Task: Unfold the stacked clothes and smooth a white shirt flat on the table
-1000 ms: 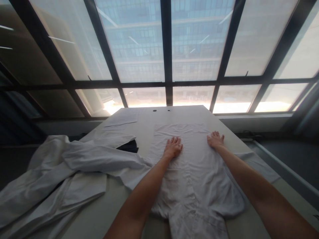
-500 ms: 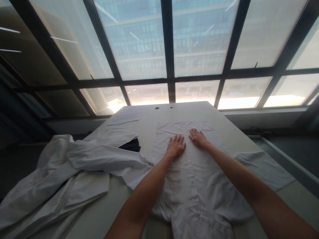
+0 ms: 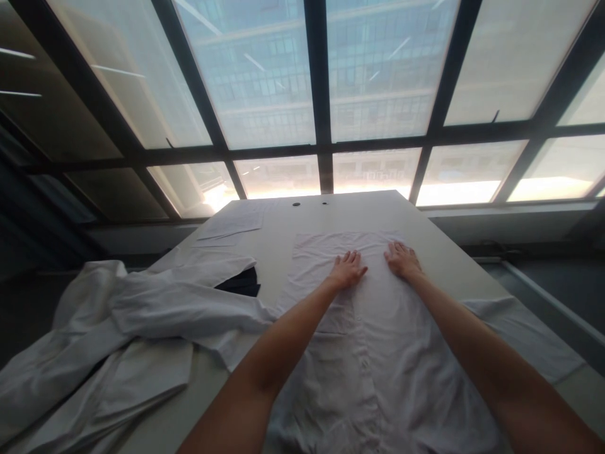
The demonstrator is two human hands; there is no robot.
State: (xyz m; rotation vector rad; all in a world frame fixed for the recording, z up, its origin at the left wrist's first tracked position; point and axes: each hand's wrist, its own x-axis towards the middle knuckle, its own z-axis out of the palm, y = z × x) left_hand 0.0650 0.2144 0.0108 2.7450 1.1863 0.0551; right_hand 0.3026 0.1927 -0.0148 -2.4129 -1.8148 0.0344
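A white button-up shirt lies spread flat on the pale table, its button placket running toward me and its hem at the far end. My left hand rests palm down on the far part of the shirt, fingers stretched out. My right hand lies flat on the cloth just to the right of it, fingers apart. Neither hand holds anything. One sleeve is laid out to the right.
A heap of white garments covers the table's left side, with a dark cloth showing under it. Sheets of paper lie at the far left. Two small holes mark the table's far edge. Large windows stand behind.
My right hand slid from the shirt's right edge toward the middle, then back out to the right. My left hand moved slightly right and farther up the shirt.
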